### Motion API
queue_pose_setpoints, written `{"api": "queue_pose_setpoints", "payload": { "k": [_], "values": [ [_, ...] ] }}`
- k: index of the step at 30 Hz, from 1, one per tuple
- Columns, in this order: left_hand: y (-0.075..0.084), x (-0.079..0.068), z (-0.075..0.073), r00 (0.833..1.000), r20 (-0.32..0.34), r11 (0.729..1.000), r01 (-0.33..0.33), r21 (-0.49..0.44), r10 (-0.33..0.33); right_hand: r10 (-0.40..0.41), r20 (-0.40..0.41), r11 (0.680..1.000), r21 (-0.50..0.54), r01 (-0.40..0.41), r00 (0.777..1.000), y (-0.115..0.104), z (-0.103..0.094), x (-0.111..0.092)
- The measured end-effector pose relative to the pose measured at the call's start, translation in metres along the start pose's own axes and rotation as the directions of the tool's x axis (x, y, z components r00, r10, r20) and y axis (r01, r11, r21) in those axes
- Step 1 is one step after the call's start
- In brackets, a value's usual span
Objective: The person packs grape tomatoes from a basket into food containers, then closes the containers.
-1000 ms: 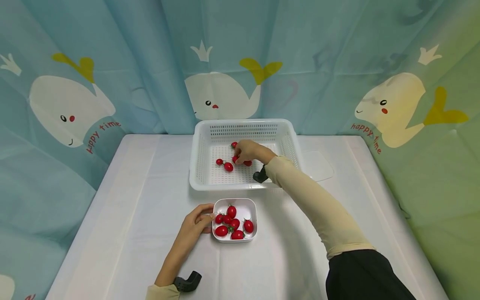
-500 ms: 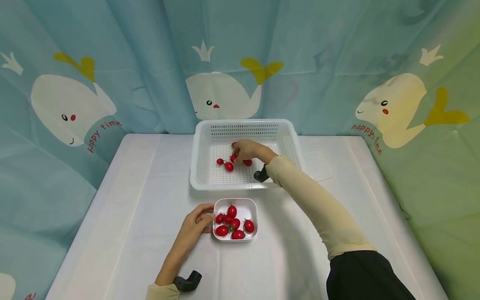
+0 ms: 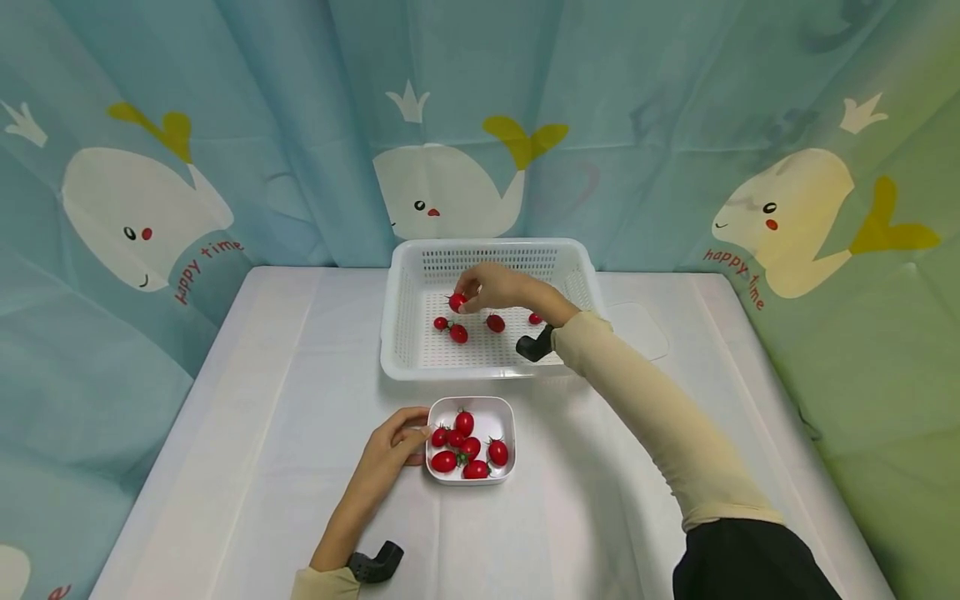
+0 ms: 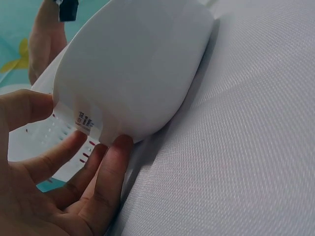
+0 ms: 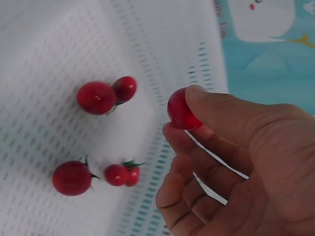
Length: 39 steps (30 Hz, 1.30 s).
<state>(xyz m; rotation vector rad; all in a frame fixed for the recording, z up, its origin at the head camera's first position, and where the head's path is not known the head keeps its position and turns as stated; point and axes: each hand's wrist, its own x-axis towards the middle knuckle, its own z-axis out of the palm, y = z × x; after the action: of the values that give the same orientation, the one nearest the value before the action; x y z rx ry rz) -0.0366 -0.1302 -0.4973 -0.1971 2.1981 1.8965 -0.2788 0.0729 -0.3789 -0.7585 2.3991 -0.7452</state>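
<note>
My right hand [image 3: 491,286] pinches a red cherry tomato [image 5: 179,109] between thumb and fingers, above the white perforated basket [image 3: 405,350]. Below it in the right wrist view lie other cherry tomatoes, among them a larger one [image 5: 72,178] with a green stem. My left hand [image 3: 390,446] holds the left side of a small white box [image 4: 133,64], thumb by the rim and fingertips against the outer wall. Several cherry tomatoes, one of them [image 3: 497,452] by the right wall, lie inside this box. The box's inside is hidden in the left wrist view.
A white cloth covers the table [image 3: 300,358]. Right of the basket lies a clear, flat lid-like sheet [image 3: 637,331]. Behind the table hangs a blue-green curtain [image 3: 300,100] with whale prints, close to the basket's back rim.
The right hand has lifted a cherry tomato from the basket floor and moved slightly up and back. A tomato under the right wrist has come into view. The left hand stays put.
</note>
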Motion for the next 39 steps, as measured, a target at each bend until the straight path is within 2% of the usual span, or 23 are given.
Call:
{"api": "queue_pose_setpoints", "payload": {
  "k": [8, 12, 16, 22, 27, 32, 39],
  "values": [
    [-0.001, 0.001, 0.0, 1.0, 0.002, 1.0, 0.0, -0.011, 0.0, -0.114, -0.065, 0.993, 0.032, 0.116, 0.991, -0.005, -0.001, -0.032],
    [0.0, 0.001, 0.0, 1.0, 0.006, 1.0, -0.001, -0.013, 0.001, -0.174, -0.103, 0.981, 0.07, 0.182, 0.979, -0.004, 0.008, -0.053],
    [0.001, 0.0, 0.0, 1.0, 0.002, 1.0, 0.001, -0.01, -0.001, -0.227, -0.1, 0.964, 0.115, 0.238, 0.969, -0.003, 0.02, -0.071],
    [0.0, 0.0, 0.001, 1.0, -0.006, 1.0, -0.003, 0.003, 0.003, -0.273, -0.065, 0.939, 0.197, 0.281, 0.96, -0.002, 0.037, -0.095],
    [0.001, -0.001, 0.001, 1.0, -0.013, 1.0, -0.002, 0.001, 0.002, -0.308, -0.01, 0.92, 0.253, 0.3, 0.951, 0.003, 0.048, -0.107],
    [0.001, -0.001, 0.001, 1.0, -0.009, 1.0, 0.001, -0.01, -0.002, -0.35, 0.052, 0.898, 0.302, 0.32, 0.935, 0.008, 0.059, -0.113],
    [0.0, -0.001, 0.001, 1.0, -0.005, 1.0, 0.005, -0.026, -0.005, -0.372, 0.154, 0.884, 0.361, 0.298, 0.915, 0.013, 0.073, -0.116]
  ]
}}
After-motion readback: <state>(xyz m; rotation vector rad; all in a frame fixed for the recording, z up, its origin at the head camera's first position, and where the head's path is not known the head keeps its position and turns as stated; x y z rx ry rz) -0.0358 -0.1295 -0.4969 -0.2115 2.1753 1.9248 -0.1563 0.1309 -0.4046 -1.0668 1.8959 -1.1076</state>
